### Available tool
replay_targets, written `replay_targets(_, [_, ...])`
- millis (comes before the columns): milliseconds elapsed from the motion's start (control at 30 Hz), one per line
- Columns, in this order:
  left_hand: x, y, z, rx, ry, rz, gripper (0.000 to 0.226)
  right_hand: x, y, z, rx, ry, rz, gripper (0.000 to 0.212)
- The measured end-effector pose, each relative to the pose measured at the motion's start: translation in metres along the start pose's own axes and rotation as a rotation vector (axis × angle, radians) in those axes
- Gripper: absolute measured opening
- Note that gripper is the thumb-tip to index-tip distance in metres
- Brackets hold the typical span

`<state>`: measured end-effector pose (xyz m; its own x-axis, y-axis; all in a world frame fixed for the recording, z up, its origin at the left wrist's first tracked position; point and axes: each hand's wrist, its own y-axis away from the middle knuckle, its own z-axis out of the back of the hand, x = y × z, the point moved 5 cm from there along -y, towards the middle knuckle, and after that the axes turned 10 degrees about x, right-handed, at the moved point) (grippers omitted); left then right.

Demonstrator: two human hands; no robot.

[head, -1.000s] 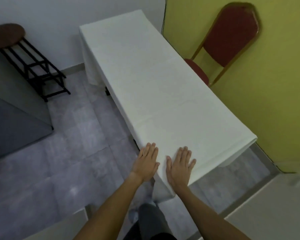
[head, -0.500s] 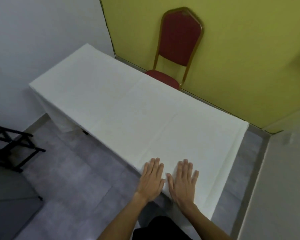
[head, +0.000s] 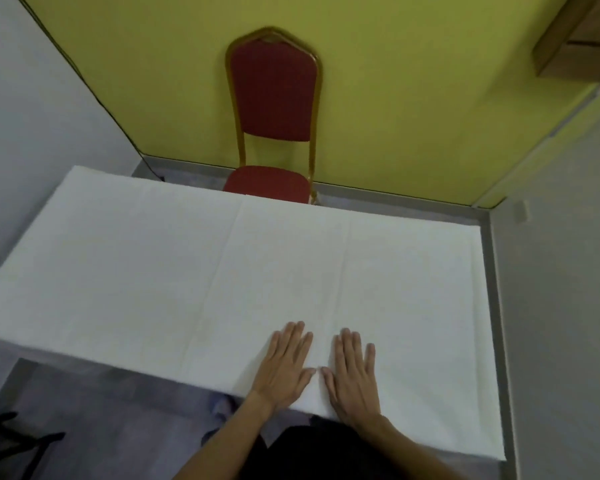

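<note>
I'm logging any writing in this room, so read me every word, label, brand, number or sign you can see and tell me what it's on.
None: no readable text anywhere in the view.
White tablecloth, under the flat left hand and right hand: plain, only fold creases.
Red chair: no tag or mark shows.
Yellow wall: bare.
Small pale plate on the grey wall: too small to tell whether it bears any marking.

1. Light was soft and even, probably from overhead; the tablecloth [head: 153,271] read brightest.
2. Faint shadow lay under its near edge.
3. Wide-angle distortion bowed the edges; detail was slightly soft.
</note>
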<state>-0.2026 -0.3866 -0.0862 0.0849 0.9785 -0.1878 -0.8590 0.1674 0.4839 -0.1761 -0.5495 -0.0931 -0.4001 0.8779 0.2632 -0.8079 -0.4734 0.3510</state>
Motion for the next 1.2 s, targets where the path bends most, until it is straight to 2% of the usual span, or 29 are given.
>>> replay_targets(167, [0.057,-0.004,0.017,0.006,-0.026,-0.156,0.068,0.041,-0.027,-0.004,-0.03,-0.026,-0.064,0.068])
replay_targets(267, [0.101,-0.002,0.026,0.014,-0.06,-0.245,0.069,0.07,-0.045,-0.007,-0.052,-0.058,-0.188,0.073])
replay_targets(500, [0.203,0.013,0.042,0.017,-0.019,-0.306,0.071,0.151,-0.097,-0.009,-0.058,-0.106,-0.353,0.081])
replay_targets(800, [0.348,0.039,0.064,-0.04,0.045,-0.204,0.071,0.276,-0.171,-0.016,-0.051,-0.095,-0.304,0.081])
replay_targets(1067, [0.514,0.079,0.073,-0.172,0.11,0.119,0.073,0.284,-0.181,-0.013,-0.036,-0.079,-0.329,0.082])
replay_targets(1133, [0.539,0.091,0.074,-0.189,0.133,0.223,0.078,0.284,-0.181,-0.013,-0.014,-0.086,-0.335,0.082])
replay_targets(1200, [0.543,0.095,0.077,-0.194,0.155,0.255,0.081,0.284,-0.181,-0.01,-0.006,-0.111,-0.354,0.082])
